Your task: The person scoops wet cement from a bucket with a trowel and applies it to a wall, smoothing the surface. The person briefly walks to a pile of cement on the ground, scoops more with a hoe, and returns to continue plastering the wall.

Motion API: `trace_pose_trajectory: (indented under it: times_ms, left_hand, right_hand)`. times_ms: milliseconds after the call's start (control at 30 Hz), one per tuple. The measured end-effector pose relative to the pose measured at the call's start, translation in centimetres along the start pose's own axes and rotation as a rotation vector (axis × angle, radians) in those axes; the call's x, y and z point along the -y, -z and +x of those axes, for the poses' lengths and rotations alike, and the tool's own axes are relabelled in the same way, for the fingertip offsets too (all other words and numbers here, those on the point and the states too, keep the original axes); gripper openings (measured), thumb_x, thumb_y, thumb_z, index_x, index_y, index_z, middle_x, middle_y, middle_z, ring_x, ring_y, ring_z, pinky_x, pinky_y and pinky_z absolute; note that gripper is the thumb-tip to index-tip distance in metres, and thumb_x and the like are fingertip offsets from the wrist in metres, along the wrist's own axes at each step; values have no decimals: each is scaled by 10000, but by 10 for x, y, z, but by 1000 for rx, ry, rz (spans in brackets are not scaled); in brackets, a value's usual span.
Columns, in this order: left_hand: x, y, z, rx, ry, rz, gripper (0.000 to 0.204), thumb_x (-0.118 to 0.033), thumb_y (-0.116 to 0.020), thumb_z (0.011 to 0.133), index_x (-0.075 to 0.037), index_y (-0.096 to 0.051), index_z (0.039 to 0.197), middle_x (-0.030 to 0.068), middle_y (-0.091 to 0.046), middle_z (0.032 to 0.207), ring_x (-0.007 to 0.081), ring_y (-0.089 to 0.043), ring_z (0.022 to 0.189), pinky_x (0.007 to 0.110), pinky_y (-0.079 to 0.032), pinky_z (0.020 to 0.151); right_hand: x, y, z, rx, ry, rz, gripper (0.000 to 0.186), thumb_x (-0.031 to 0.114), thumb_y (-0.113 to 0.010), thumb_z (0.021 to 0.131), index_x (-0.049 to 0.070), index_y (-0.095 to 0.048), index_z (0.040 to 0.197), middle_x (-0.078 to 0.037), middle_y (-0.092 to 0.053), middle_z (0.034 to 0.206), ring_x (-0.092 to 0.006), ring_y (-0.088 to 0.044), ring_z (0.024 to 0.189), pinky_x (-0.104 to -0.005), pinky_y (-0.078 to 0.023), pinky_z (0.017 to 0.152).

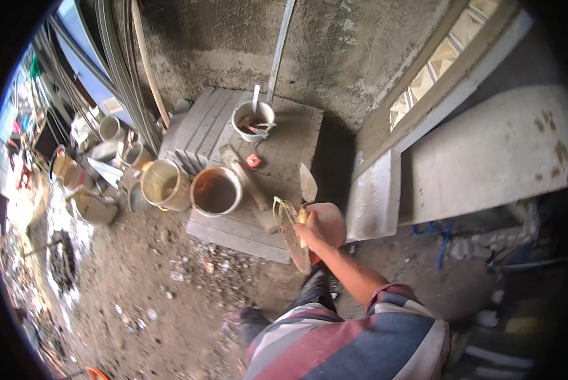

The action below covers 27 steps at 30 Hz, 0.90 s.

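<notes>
Bucket (251,138), white: tools (257,131); orange-stained bucket (238,194): grey-brown contents (217,196); right grip (309,230): holding wooden handle (303,216); left grip: can't tell

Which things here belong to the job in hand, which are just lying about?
Apparently in the job:
wooden-handled trowel, gripped by the right hand
reddish container beside that hand

Likely just lying about:
small red object
blue cord at right
scattered debris

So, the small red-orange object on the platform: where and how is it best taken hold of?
Probably pinch the red-orange object across its opposite sides, coming from above and the right: it is compact and sits on the platform with nothing over it, while a long strip lies close on its left.
</notes>
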State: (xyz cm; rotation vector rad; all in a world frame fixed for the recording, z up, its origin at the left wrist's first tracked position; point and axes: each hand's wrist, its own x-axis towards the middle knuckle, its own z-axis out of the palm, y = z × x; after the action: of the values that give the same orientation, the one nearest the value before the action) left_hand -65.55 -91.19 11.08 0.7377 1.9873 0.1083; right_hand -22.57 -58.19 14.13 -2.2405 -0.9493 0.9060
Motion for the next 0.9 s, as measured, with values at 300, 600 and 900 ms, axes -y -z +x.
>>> trace_pose_trajectory:
  times_ms: [300,600,900]
  left_hand:
    - [-67,357,97,-288,-672,-92,837,-128,-760,883,-81,-303,1583,237,-380,1578,336,-406,1449,437,-329,1179]
    - [-79,661,136,-329,-551,-154,688,26,-653,884,-32,-366,1507,100,-642,1218,137,-624,988,227,-526,708]
    - [-10,839,242,-561,-209,111,504,-295,-605,976,-31,-540,1400,106,-683,1167,183,-668,1008,312,-553,796]
  right_hand:
    - [181,-234,-221,413,222,414,549,236,-784,712,-44,-571,1133,-182,-661,957,-264,-651,842,-392,-531,717]
    - [413,-489,-395,1373,438,688,607,162,-705,745,-17,-492,1284,-88,-623,993,-171,-613,876,-332,-523,762]
    - [415,-697,-358,1308,499,73,511,206,-726,698,42,-577,1159,-143,-670,934,-261,-658,880,-445,-520,747]
